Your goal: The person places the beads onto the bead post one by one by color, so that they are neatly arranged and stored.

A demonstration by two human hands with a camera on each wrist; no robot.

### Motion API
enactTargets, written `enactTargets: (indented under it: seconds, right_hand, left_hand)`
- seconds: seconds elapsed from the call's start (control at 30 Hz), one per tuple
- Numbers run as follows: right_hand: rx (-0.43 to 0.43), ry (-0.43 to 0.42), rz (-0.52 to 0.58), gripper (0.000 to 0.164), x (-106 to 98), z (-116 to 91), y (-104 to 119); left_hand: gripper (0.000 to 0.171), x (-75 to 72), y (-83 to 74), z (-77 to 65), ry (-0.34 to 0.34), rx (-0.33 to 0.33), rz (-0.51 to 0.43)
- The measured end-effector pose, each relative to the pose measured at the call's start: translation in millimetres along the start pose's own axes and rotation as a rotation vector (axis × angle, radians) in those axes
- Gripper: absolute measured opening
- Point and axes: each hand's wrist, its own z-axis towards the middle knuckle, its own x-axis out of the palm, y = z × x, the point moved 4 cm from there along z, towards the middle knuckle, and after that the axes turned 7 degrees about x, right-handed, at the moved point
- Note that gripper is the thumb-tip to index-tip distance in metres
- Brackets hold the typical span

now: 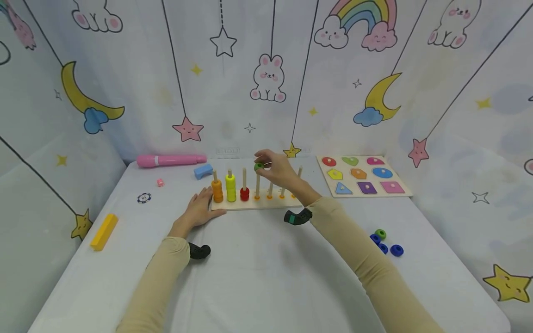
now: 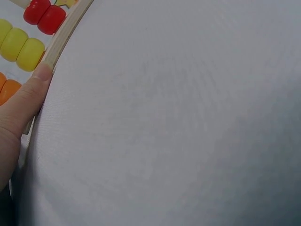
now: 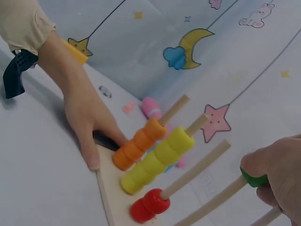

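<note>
A wooden peg board (image 1: 258, 206) stands at the back of the table. It carries orange rings (image 1: 217, 190), yellow-green rings (image 1: 231, 187) and red rings (image 1: 244, 194) on its first three pegs. My left hand (image 1: 198, 209) holds the board's left end, the thumb (image 2: 37, 80) along its front edge; its other fingers are partly hidden in the head view. Between thumb and fingers, my right hand (image 1: 278, 170) pinches a green ring (image 3: 254, 181) at the top of the fourth peg (image 3: 211, 201). Whether the peg passes through the ring is hidden.
Blue rings (image 1: 397, 250) and another green ring (image 1: 380, 234) lie at right. A shape puzzle board (image 1: 354, 188) sits back right. Leftward are a pink pen-like object (image 1: 175, 160), a blue block (image 1: 203, 171), a small pink piece (image 1: 160, 182), a chip (image 1: 144, 198) and a yellow bar (image 1: 104, 232).
</note>
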Motion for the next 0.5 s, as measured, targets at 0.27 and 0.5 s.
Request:
enactTargets:
  seconds: [0.27, 0.5]
  right_hand:
    - [0.009, -0.019, -0.007, 0.04, -3, 0, -1]
    - [0.008, -0.066, 0.162, 0.033, -16, -6, -2]
  left_hand:
    - [0.095, 0.1, 0.3, 0.4, -0.002, 0.004, 0.01]
    - [0.096, 0.6, 1.0, 1.5, -0.006, 0.007, 0.012]
